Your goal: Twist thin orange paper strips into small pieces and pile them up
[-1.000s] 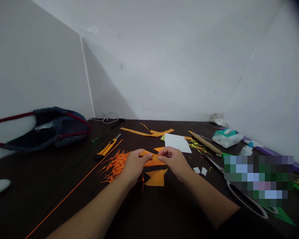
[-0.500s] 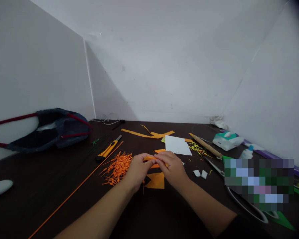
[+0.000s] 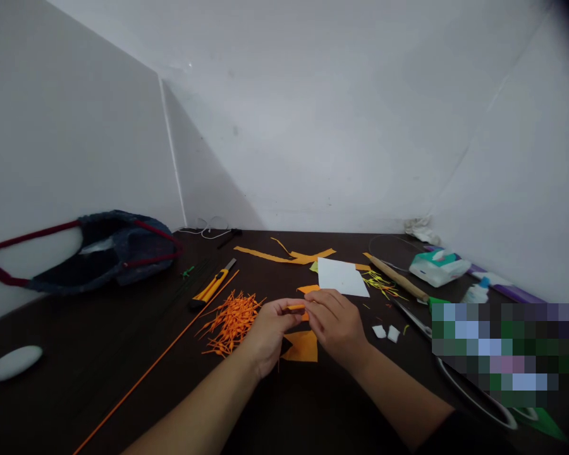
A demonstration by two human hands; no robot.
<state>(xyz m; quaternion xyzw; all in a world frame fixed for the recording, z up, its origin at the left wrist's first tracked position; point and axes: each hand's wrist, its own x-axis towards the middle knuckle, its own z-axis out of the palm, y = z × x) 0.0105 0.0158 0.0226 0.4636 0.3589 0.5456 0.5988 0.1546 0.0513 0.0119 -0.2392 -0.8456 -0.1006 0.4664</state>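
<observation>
Between my two hands is a small strip of orange paper (image 3: 294, 308), folded or rolled, pinched at both ends. My left hand (image 3: 274, 332) grips its left end with thumb and fingers. My right hand (image 3: 336, 321) closes over its right end, and its fingertips hide part of the strip. Just below them a cut piece of orange paper (image 3: 304, 346) lies on the dark table, and another orange piece (image 3: 308, 289) shows behind my fingers. Close to my left hand is a heap of thin orange twisted pieces (image 3: 232, 321).
A yellow utility knife (image 3: 213, 287) and a long orange stick (image 3: 156, 352) lie left. White paper (image 3: 342, 277), orange strips (image 3: 284, 256) and yellow-green bits (image 3: 382, 284) lie behind my hands. Scissors (image 3: 415, 321), a tissue pack (image 3: 439, 268) and a small bottle (image 3: 477, 291) are right; a dark bag (image 3: 146, 253) stands far left.
The orange strip now looks narrower between my hands. My right-hand fingers have folded further over it. The whole view has shifted slightly, moving everything a little rightward.
</observation>
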